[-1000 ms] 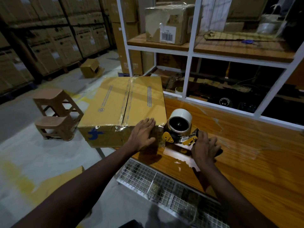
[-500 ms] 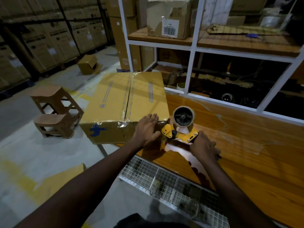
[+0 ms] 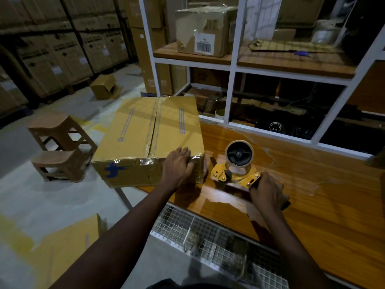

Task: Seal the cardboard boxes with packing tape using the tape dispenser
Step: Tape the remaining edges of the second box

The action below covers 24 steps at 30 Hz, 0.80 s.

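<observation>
The right grip (image 3: pixel 266 192) is clenching around the handle of the tape dispenser (image 3: pixel 235 174), which is standing on the bench (image 3: pixel 323 201) with its tape roll (image 3: pixel 239 153) facing the wearer. The left grip (image 3: pixel 178 166) is lying released, palm down and fingers straight, pressing on the near right corner of the cardboard box (image 3: pixel 145 134). The box is sitting on the bench's left end, with its near left part hanging out over the floor.

The coming move is turning on one relation. The box is lying at 9 o'clock from the dispenser, just beside it; whether they are touching I cannot tell. The box's long axis appears to be following the centre seam (image 3: pixel 154 126), running from 6 towards 12 o'clock and leaning slightly to 1. The right grip is probably going to need to lift the dispenser and carry it leftwards. The left grip is the nearer one and is already bracing the box.

The box is showing matte, yellow-brown board with flat sides, crisp edges and a blue mark on its near face. Glossy clear tape is running along the seam and wrinkling across the near face, so this box is looking largely sealed. The dispenser is showing angular yellow plates and a black hub inside a pale round roll. The bench is gleaming like varnished wood, and a wire mesh tray (image 3: pixel 208 236) is hanging under its near edge.
</observation>
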Each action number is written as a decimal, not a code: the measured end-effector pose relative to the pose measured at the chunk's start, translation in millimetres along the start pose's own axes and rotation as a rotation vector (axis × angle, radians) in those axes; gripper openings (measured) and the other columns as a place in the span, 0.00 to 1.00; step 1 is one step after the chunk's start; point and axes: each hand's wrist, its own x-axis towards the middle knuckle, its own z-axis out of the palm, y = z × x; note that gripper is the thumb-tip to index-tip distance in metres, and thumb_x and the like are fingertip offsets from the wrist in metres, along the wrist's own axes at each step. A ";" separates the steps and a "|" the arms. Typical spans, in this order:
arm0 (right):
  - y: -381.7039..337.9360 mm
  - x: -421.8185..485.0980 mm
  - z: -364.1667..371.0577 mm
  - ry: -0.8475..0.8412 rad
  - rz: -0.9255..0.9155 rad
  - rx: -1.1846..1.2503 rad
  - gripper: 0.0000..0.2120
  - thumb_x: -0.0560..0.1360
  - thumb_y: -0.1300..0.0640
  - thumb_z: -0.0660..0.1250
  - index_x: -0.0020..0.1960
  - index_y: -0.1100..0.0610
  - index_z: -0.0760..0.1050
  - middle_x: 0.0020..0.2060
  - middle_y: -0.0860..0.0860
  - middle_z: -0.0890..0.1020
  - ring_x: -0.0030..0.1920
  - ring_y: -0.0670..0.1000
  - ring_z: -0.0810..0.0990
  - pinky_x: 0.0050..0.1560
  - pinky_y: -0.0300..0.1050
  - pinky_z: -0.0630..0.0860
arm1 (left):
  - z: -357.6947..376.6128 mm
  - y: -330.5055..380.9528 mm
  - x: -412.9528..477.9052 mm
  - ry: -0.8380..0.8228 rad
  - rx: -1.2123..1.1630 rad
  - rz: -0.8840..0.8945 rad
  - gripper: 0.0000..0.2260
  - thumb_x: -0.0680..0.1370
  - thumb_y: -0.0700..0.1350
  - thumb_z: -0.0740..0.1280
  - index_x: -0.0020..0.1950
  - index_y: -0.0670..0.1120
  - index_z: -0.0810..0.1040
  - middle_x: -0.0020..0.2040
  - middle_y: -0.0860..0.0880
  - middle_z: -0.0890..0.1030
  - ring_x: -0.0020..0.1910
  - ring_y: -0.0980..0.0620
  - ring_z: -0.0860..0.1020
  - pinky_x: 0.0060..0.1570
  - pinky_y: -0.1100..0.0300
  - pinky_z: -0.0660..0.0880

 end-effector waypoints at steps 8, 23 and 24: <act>7.6 24.7 -19.2 0.053 0.043 0.044 0.21 0.74 0.49 0.70 0.62 0.57 0.69 0.62 0.58 0.74 0.63 0.64 0.66 0.59 0.59 0.64 | 4.2 11.2 3.4 -0.023 0.110 -0.063 0.40 0.71 0.61 0.40 0.75 0.41 0.67 0.76 0.43 0.67 0.75 0.42 0.62 0.72 0.47 0.58; 70.1 38.9 -1.8 -0.090 0.269 -0.049 0.22 0.74 0.49 0.71 0.65 0.54 0.72 0.77 0.55 0.54 0.74 0.67 0.50 0.68 0.74 0.52 | 17.2 18.7 3.9 -0.032 0.192 -0.098 0.40 0.72 0.63 0.39 0.79 0.45 0.59 0.79 0.46 0.59 0.78 0.40 0.55 0.73 0.43 0.52; 74.5 35.8 -1.5 -0.114 0.306 -0.046 0.22 0.75 0.50 0.70 0.66 0.55 0.72 0.77 0.56 0.53 0.74 0.67 0.51 0.69 0.72 0.53 | 18.0 20.0 3.5 -0.038 0.195 -0.108 0.39 0.73 0.63 0.41 0.79 0.45 0.58 0.80 0.46 0.58 0.78 0.40 0.53 0.74 0.42 0.51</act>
